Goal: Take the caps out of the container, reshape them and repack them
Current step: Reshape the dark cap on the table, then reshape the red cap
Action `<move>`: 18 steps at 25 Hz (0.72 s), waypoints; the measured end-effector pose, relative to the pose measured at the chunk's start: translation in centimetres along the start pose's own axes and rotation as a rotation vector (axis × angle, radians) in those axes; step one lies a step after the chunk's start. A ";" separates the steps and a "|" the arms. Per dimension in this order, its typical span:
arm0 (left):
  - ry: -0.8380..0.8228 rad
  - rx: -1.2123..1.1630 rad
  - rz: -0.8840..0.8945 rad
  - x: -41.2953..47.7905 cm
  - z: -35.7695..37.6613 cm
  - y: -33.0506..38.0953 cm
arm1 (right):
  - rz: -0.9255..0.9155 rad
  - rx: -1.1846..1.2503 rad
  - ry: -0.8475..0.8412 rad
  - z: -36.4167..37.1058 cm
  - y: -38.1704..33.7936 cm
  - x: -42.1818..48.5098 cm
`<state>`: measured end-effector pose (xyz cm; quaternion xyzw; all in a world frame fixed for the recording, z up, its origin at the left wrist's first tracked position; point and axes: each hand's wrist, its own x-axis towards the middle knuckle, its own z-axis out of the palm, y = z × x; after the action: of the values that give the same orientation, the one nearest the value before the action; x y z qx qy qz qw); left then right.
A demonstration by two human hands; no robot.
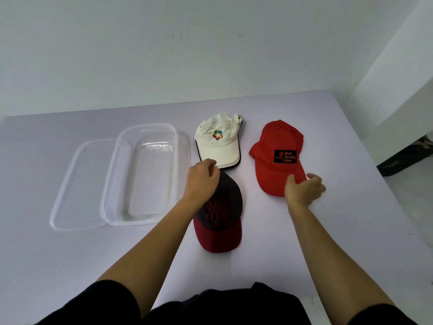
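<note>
Three caps lie on the pale table. A white cap with a coloured logo sits at the back. To its right lies a red cap with a black patch. Nearest me is a dark cap with a red brim. My left hand lies with curled fingers on the back of the dark cap's crown, beside the white cap's brim. My right hand pinches the front edge of the red cap's brim, thumb on top. The clear plastic container stands left of the caps with nothing in it.
The container's clear lid lies flat beside it, partly under its left side. The table meets a white wall at the back. Its right edge drops to a floor with a dark object.
</note>
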<state>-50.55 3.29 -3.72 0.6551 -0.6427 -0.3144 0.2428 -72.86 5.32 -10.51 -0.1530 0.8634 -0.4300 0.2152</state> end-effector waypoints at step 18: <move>-0.438 -1.021 -0.750 1.6 9.1 6.2 | 0.476 0.780 -0.656 -6.3 2.1 -3.5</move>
<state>-61.39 2.18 -5.63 0.5580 -0.1766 -0.7677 0.2607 -73.21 12.39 -7.94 0.0113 0.5391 -0.5868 0.6041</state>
